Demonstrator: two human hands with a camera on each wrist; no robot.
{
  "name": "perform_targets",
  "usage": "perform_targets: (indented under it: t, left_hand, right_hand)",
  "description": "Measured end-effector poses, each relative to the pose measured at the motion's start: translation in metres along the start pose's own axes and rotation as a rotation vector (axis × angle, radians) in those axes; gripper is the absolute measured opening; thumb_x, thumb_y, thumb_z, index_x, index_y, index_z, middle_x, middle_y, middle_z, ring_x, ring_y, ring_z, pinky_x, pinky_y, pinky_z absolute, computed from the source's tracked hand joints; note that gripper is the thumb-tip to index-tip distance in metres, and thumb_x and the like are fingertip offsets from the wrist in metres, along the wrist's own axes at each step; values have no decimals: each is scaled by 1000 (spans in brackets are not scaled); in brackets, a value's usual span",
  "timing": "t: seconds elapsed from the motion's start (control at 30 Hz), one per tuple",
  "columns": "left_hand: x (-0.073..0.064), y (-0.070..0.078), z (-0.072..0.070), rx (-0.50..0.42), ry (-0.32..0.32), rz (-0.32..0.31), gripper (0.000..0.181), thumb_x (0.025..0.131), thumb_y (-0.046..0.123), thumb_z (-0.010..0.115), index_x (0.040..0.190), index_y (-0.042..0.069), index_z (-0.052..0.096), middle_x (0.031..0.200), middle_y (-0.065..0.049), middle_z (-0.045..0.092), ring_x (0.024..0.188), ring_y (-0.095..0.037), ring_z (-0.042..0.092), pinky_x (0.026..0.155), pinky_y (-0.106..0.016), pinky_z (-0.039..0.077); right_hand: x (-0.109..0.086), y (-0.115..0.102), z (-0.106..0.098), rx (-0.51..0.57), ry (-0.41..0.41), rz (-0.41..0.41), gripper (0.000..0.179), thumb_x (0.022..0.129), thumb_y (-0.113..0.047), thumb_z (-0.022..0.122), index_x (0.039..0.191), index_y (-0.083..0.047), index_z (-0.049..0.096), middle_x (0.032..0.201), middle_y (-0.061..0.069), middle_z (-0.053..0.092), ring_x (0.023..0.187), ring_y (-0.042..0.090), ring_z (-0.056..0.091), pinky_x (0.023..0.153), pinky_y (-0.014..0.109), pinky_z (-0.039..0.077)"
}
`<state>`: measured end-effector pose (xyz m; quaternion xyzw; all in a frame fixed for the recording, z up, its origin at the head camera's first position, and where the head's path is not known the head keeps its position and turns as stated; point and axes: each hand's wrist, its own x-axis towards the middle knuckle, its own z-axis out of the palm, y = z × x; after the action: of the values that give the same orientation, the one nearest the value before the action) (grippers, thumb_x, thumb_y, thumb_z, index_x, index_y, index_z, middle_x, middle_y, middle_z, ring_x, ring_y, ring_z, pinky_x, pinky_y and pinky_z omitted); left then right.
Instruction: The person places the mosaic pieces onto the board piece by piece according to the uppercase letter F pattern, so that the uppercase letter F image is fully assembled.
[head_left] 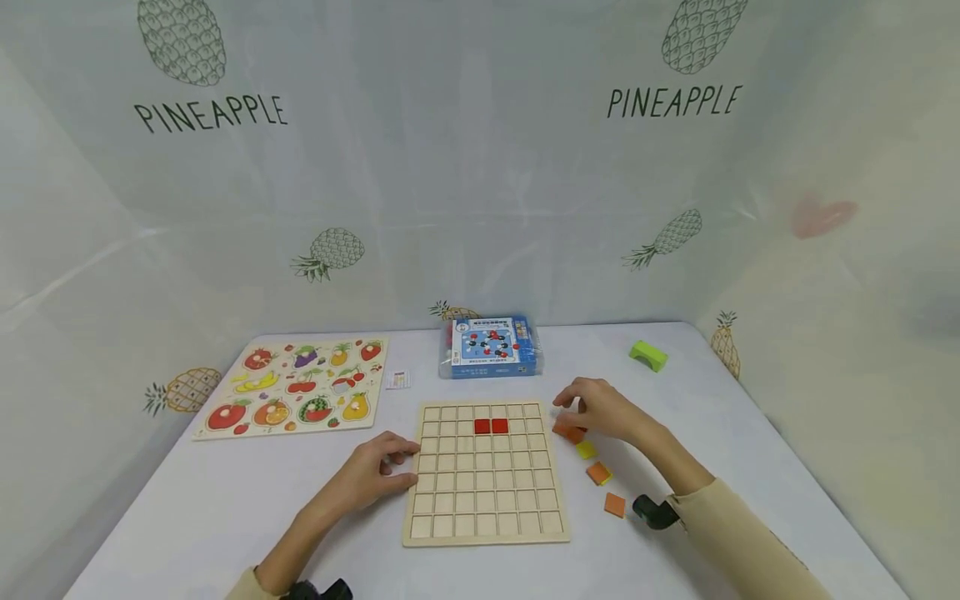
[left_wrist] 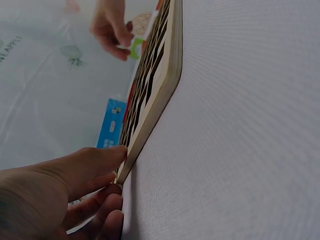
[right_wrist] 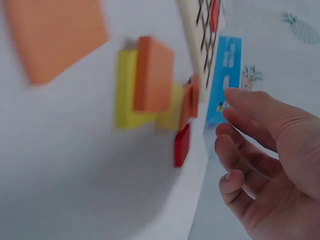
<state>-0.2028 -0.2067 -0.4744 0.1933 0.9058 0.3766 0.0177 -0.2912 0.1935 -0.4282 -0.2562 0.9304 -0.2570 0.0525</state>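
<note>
A pale wooden grid board [head_left: 476, 482] lies flat on the table, with two red square tiles [head_left: 482, 427] side by side in its second row from the far edge. At the board's left edge my left hand [head_left: 375, 471] rests, thumb and fingertips touching the rim. My right hand [head_left: 600, 408] hovers above loose tiles beside the board's right edge, fingers loosely bent, nothing visible between them. Below it are orange tiles [head_left: 567, 432], a yellow tile [head_left: 586, 450] and more orange tiles [head_left: 615, 505] nearer me. The right wrist view also shows a loose red tile [right_wrist: 181, 146].
A fruit picture board [head_left: 300, 387] lies at the left. Behind the grid board sits a blue box [head_left: 491, 348] in clear plastic, with a small printed card [head_left: 398, 380] to its left. A green arched block [head_left: 648, 356] stands at the far right. A pineapple-print curtain [head_left: 480, 167] hangs behind.
</note>
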Motion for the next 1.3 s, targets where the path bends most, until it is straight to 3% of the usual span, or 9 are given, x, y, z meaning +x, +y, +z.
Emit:
perform_targets:
  t: [0.17, 0.47, 0.87, 1.3]
  left_hand:
    - [0, 0, 0, -1, 2, -2, 41, 82, 22, 79, 118, 7, 69, 110, -3, 65, 92, -16, 57, 73, -20, 49]
    - [0, 0, 1, -12, 9, 6, 40, 81, 21, 79, 117, 7, 69, 109, -4, 66, 90, -16, 57, 71, -18, 48]
    - [0, 4, 0, -2, 8, -7, 39, 81, 20, 79, 117, 7, 69, 110, -3, 65, 91, -16, 57, 72, -18, 48]
    - [-1, 4, 1, -7, 8, -12, 40, 81, 20, 79, 117, 7, 69, 110, -3, 65, 90, -17, 57, 71, -19, 48]
  right_hand:
    - [-15, 19, -2, -2, 41, -21, 27, 85, -20, 76, 107, -4, 73, 94, 3, 67, 68, 11, 52, 60, 20, 45]
    - [-22, 38, -1, -35, 41, 56, 32, 80, -24, 81, 106, -8, 74, 93, 1, 67, 74, 13, 51, 64, 20, 45]
    - [-24, 39, 1, -21, 27, 111, 27, 81, -22, 80, 105, -10, 74, 93, 1, 64, 78, 15, 51, 64, 21, 43]
    - [-24, 38, 1, -32, 23, 97, 23, 83, -14, 77, 105, -8, 74, 94, 2, 66, 78, 14, 52, 66, 19, 46]
